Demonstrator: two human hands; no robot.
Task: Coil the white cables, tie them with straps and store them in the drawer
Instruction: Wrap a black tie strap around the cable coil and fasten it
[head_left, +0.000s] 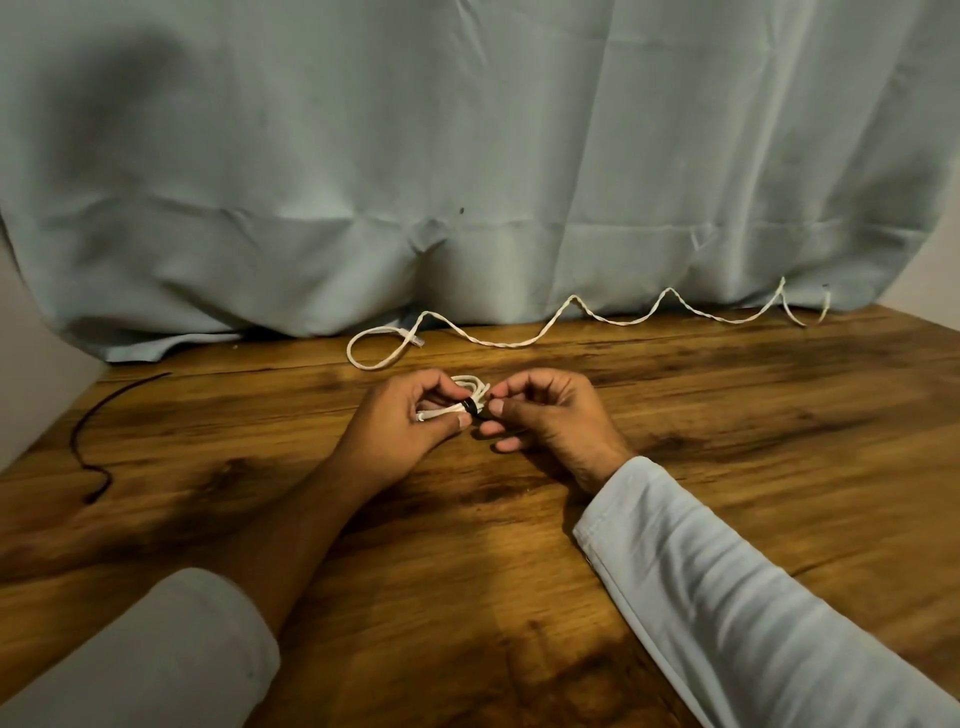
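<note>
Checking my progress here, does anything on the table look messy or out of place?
Nothing damaged or spilled. One long white cable lies uncoiled in kinked waves along the table's back edge, and a thin black strap lies loose at the left. The left hand and right hand hold a strapped coil.

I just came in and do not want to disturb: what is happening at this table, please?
A person is tying up a small coiled white cable at the wooden table. The left hand grips the coil; the right hand pinches the black strap wound round it. A second white cable lies uncoiled by the curtain, and a loose black strand lies at the left.
</note>
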